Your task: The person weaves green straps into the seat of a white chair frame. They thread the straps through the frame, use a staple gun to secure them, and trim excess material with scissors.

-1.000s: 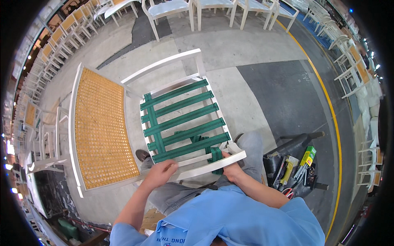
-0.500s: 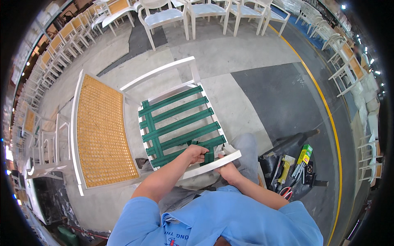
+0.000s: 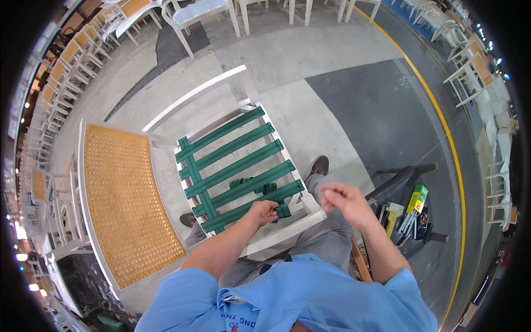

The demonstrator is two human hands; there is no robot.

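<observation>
A white wooden armchair (image 3: pixel 287 226) with a woven cane back (image 3: pixel 124 202) stands before me, its back toward my left. Several green webbing straps (image 3: pixel 235 167) run across the seat frame, and one strap crosses them near the cane back. My left hand (image 3: pixel 264 212) is closed on the green webbing at the near front corner of the seat. More loose webbing (image 3: pixel 254 185) shows below, through the gaps between the straps. Lifted just beyond the chair's near front corner, my right hand (image 3: pixel 345 203) is apart from the frame. Its fingers are bent and smeared by motion.
To my right, a dark stand (image 3: pixel 406 174) has hand tools (image 3: pixel 409 221) and a yellow-green box (image 3: pixel 417 198) beside it. White chairs (image 3: pixel 202 12) line the far side, with more rows left and right. A yellow floor line (image 3: pixel 442 124) curves along the right.
My right hand has come off the chair's front corner and moved up and right. My left hand keeps hold of the webbing. The view has shifted, with the chair now slightly farther left.
</observation>
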